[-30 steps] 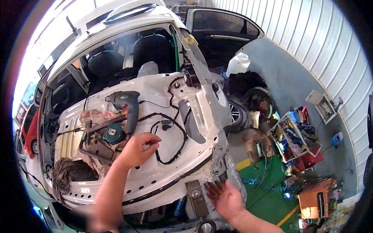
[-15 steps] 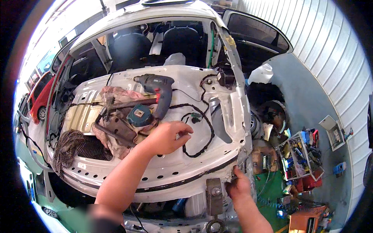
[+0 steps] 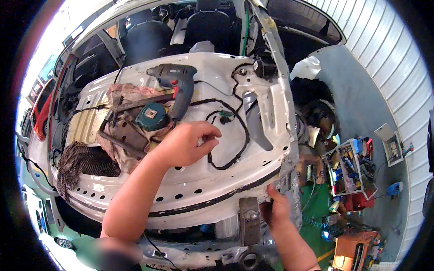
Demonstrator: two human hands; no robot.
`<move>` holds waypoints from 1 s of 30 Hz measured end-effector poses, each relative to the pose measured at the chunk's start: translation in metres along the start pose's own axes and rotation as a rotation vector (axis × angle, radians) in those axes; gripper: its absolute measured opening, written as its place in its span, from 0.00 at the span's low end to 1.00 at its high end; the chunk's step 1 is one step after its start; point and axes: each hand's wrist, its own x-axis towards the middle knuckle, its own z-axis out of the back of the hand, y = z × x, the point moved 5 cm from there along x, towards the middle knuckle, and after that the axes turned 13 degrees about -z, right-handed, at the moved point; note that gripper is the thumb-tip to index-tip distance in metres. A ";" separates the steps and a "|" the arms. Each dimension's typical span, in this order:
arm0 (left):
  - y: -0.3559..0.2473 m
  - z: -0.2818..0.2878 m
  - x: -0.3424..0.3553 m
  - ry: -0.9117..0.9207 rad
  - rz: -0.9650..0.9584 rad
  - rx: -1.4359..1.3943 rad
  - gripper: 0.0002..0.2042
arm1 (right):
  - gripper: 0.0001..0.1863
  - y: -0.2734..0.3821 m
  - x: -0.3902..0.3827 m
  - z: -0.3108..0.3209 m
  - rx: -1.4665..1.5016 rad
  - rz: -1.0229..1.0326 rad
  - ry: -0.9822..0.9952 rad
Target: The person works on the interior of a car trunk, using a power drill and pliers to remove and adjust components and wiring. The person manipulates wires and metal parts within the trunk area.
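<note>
The left hand (image 3: 189, 143) curls loosely, thumb apart from fingers, over the white car panel (image 3: 212, 67). The right hand (image 3: 277, 208) is by the metal block (image 3: 247, 219); I cannot tell what its hidden fingers hold.

Showing smooth, glossy white paint over the metal panel (image 3: 230, 144), and gleaming brightly in places. Looking matt on the dark plastic of the power drill (image 3: 184, 97), and like moulded teal plastic on the tape measure (image 3: 144, 121). Rumpling in soft, creased cloth at the pinkish rag (image 3: 122, 91), and in textured fabric at the dark patterned cloth (image 3: 72, 165). Appearing dull and worn on the metal plate (image 3: 248, 228). Running matt black along the wiring (image 3: 247, 131). Presenting ribbed, pale sheeting at the wall (image 3: 384, 58).
</note>
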 end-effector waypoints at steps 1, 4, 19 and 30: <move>0.001 0.001 0.000 -0.001 -0.023 0.029 0.10 | 0.23 -0.002 0.002 0.001 0.011 0.003 -0.004; 0.003 -0.001 0.001 -0.005 0.010 0.003 0.10 | 0.22 0.004 -0.008 -0.017 0.027 0.041 0.098; 0.006 -0.004 -0.002 0.020 0.043 0.014 0.12 | 0.23 -0.006 -0.008 -0.019 -0.176 0.064 0.179; 0.012 -0.006 -0.003 -0.027 0.106 -0.055 0.12 | 0.21 -0.011 -0.008 -0.007 -0.180 -0.110 0.191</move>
